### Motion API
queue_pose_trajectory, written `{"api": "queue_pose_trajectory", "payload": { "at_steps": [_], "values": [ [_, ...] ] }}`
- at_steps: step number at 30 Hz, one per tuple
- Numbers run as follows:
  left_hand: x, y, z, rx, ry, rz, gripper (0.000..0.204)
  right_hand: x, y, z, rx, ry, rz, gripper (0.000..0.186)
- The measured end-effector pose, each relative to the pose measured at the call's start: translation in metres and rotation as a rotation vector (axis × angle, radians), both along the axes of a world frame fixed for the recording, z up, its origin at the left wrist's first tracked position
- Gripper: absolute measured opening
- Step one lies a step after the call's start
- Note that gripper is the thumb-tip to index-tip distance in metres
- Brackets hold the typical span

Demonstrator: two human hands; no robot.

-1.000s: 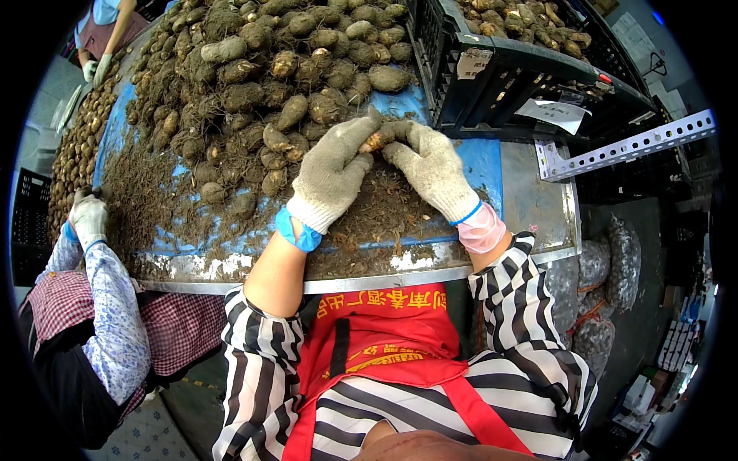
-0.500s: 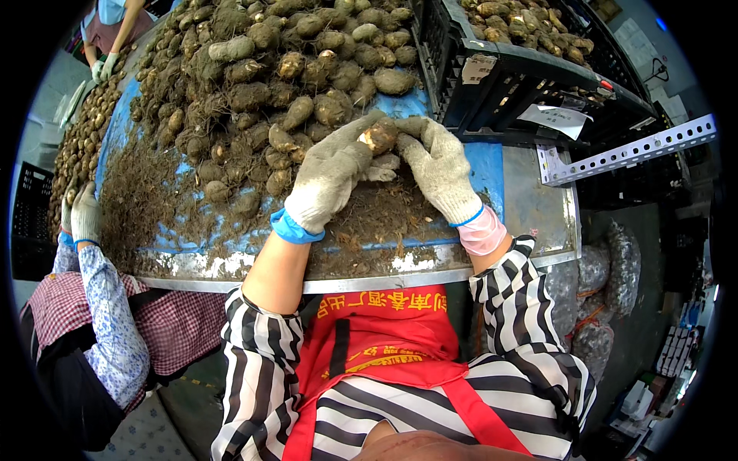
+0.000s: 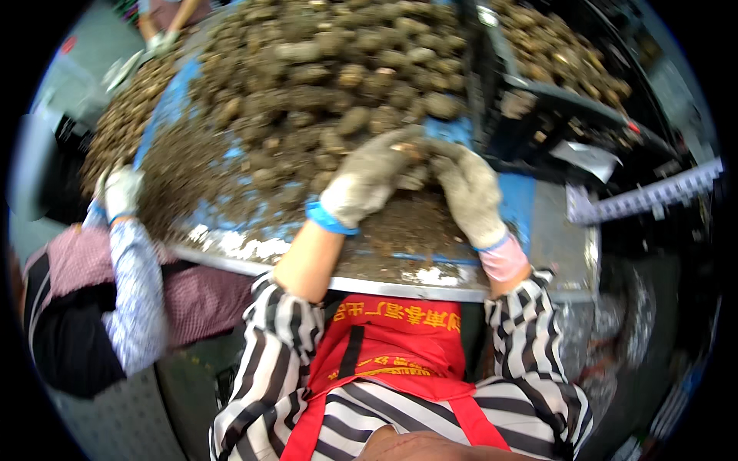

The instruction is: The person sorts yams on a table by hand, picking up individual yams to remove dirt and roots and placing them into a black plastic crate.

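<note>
Both gloved hands are raised over the sorting table's front, blurred by motion. My left hand (image 3: 361, 180), in a soiled whitish glove with a blue band, is closed round a small brown tuber (image 3: 409, 150). My right hand (image 3: 469, 192), gloved with a pink band at the wrist, meets it with bent fingertips on the same tuber. Loose soil and rootlets (image 3: 407, 230) lie below them on the blue-covered table (image 3: 515, 215). A heap of soil-caked tubers (image 3: 323, 77) spreads beyond my fingers.
A black crate of tubers (image 3: 530, 115) stands at back right beside a perforated metal bar (image 3: 646, 192). A co-worker (image 3: 131, 300) works close at my left by smaller tubers (image 3: 123, 123); another person's gloved hands (image 3: 161, 42) are at back left. Filled sacks (image 3: 607, 323) lie below right.
The whole view has shifted right and somewhat downward and become blurred. My hands stay together on the tuber, which has less of its pale surface showing than half a second ago.
</note>
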State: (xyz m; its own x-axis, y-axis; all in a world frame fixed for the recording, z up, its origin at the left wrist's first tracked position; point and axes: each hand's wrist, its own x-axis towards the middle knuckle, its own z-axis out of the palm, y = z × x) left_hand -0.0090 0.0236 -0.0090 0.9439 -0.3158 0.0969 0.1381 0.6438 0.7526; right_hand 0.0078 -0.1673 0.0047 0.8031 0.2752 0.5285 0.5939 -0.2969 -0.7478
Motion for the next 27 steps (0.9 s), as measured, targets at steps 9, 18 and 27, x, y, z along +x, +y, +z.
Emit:
{"api": "queue_pose_trajectory", "payload": {
  "at_steps": [9,18,27],
  "values": [
    [-0.005,0.005,-0.006,-0.036,-0.048,-0.141,0.056,-0.004,0.006,-0.011,-0.04,-0.141,0.005,0.039],
    [-0.004,-0.013,0.002,0.079,-0.014,0.04,0.057,0.003,0.001,-0.027,0.016,0.123,0.051,0.047],
    [-0.001,-0.006,-0.009,-0.005,-0.038,0.047,0.059,-0.003,0.001,-0.017,0.177,0.277,0.137,0.035]
  ]
}}
